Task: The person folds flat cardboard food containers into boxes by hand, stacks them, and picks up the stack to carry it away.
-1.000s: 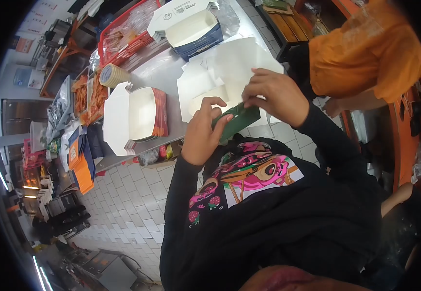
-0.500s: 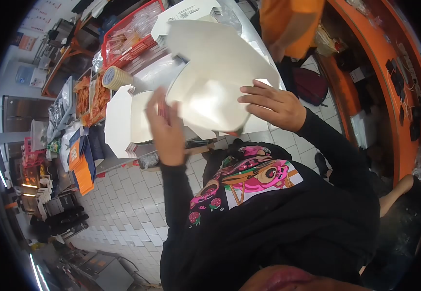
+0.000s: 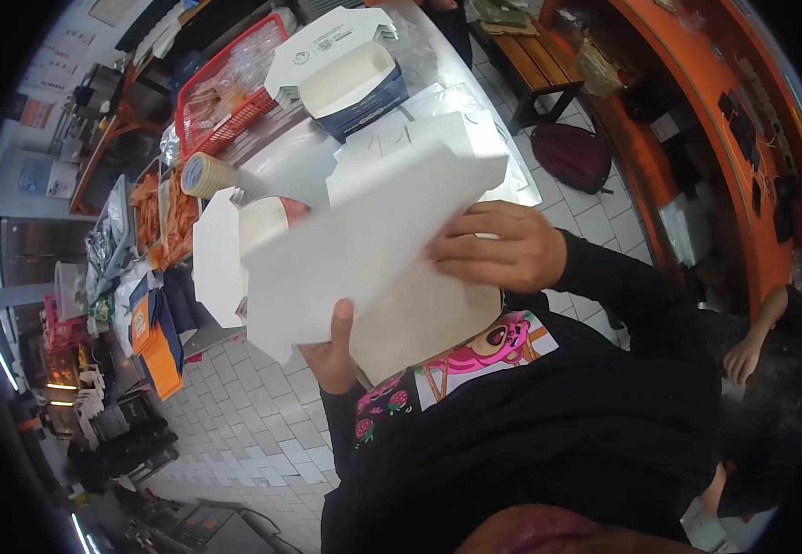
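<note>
A white cardboard box (image 3: 355,249) with a broad lid flap is held up in front of my chest, partly blurred. My left hand (image 3: 331,351) grips its lower left edge, thumb on top and the other fingers hidden underneath. My right hand (image 3: 498,247) has its fingers bent together on the right side of the box. Past it on the metal table (image 3: 304,138), a stack of blue-sided boxes (image 3: 355,88) stands open. Left of the held box, a stack of red-sided boxes (image 3: 258,226) is partly covered by it.
A red basket (image 3: 235,125) with plastic bags, a roll of tape (image 3: 207,175) and trays of orange-brown food (image 3: 179,217) line the table's left side. A dark red backpack (image 3: 572,157) lies on the floor. Another person's hand (image 3: 744,358) shows at the right.
The box has come down toward my chest and tilted, and my left hand has taken hold of its edge. The person in orange has left the view at the upper right.
</note>
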### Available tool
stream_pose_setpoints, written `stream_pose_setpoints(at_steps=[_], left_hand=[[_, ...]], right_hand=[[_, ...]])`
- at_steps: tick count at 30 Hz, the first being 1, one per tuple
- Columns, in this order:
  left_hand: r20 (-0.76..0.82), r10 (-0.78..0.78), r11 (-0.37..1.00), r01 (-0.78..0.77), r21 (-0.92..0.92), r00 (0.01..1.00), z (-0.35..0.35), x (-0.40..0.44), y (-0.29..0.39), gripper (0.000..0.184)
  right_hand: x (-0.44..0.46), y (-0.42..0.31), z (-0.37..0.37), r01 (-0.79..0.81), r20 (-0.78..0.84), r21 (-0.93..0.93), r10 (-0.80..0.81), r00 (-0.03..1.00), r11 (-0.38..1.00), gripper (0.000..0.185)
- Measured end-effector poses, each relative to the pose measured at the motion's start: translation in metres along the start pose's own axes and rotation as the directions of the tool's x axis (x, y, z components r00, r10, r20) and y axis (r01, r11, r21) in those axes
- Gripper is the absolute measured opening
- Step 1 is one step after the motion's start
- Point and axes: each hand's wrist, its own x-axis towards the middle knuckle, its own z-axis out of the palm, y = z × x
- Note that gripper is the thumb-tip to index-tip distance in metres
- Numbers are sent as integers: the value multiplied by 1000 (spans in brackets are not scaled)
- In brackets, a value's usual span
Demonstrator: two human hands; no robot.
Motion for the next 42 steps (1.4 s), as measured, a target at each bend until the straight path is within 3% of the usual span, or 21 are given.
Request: stream_pose_setpoints(at_steps=[6, 8, 9, 10, 13, 14, 15, 17, 19, 20, 22, 23, 25, 26, 28, 29, 31, 32, 35, 37, 42], left_hand=[[-172, 96, 994, -86, 69, 980, 5, 15, 8, 48], [-35, -246, 969, 244, -41, 969, -16, 19, 6, 54], [-83, -191, 956, 205, 212, 978, -27, 21, -8, 62], [-121, -192, 955, 214, 207, 974, -33, 19, -18, 62], [-146, -299, 942, 268, -201, 943, -39, 17, -36, 65], [-178, -302, 941, 264, -212, 936, -42, 17, -35, 65], [-335, -205, 978, 181, -99, 920, -45, 17, -34, 68], [-556, 0, 999, 27, 42, 831, -60, 24, -30, 71], [-651, 13, 995, -76, -68, 759, -71, 30, -2, 69], [-715, 14, 968, -188, -165, 699, -78, 31, 8, 66], [-723, 112, 966, -246, -82, 681, -102, 29, -19, 63], [-610, 193, 968, -251, -9, 769, -122, 25, -51, 62], [-493, 265, 961, -268, 66, 829, -141, 23, -61, 61], [-358, 317, 932, -218, 289, 878, -132, 27, -58, 58], [-73, 289, 713, -164, 682, 955, -119, 33, -55, 58], [-90, 291, 714, -154, 683, 952, -120, 29, -66, 58], [23, 240, 394, -119, 912, 971, -123, 20, -105, 54], [18, 240, 397, -115, 911, 971, -127, 15, -110, 54], [-14, 422, 351, -149, 924, 906, -128, 20, -124, 36], [-6, 422, 377, -170, 910, 907, -125, 28, -123, 38], [48, 523, 311, -244, 919, 851, -123, 41, -118, 42]], right_hand=[[69, -14, 30, -87, 11, -118, 89, 996, 989, 51], [74, -5, 46, -34, 17, -115, 37, 999, 993, 46], [75, 3, 56, -61, 54, -81, 66, 996, 995, 41], [80, 9, 63, -87, 94, -49, 91, 991, 995, 36], [104, 18, 74, 18, 110, 26, -20, 994, 1000, 37], [112, 19, 78, 33, 135, 77, -44, 990, 996, 37], [125, 21, 81, 60, 144, 94, -73, 987, 994, 37], [163, 26, 90, 121, -142, -97, -134, 981, 988, 45], [194, 37, 111, -196, -365, 78, 211, 907, 977, 76], [210, 42, 116, -184, -421, 292, 299, 856, 939, 80], [236, 57, 133, -406, -92, 626, 579, 810, 666, 70], [249, 64, 143, -392, -85, 631, 561, 823, 670, 70], [272, 79, 165, -473, 29, 236, 480, 877, 849, 58], [276, 94, 181, -455, 32, 240, 461, 887, 858, 58], [277, 123, 216, -464, 349, 615, 307, 885, 638, 56], [276, 131, 232, -456, 354, 617, 291, 889, 642, 56], [271, 144, 260, -448, 568, 383, 176, 804, 808, 58], [263, 144, 268, -321, 516, 282, 139, 845, 904, 57], [259, 154, 283, -272, 628, 175, 105, 771, 946, 59], [259, 149, 283, -203, 504, 91, 131, 854, 975, 46], [264, 116, 267, -336, 413, 119, 261, 872, 934, 31]])
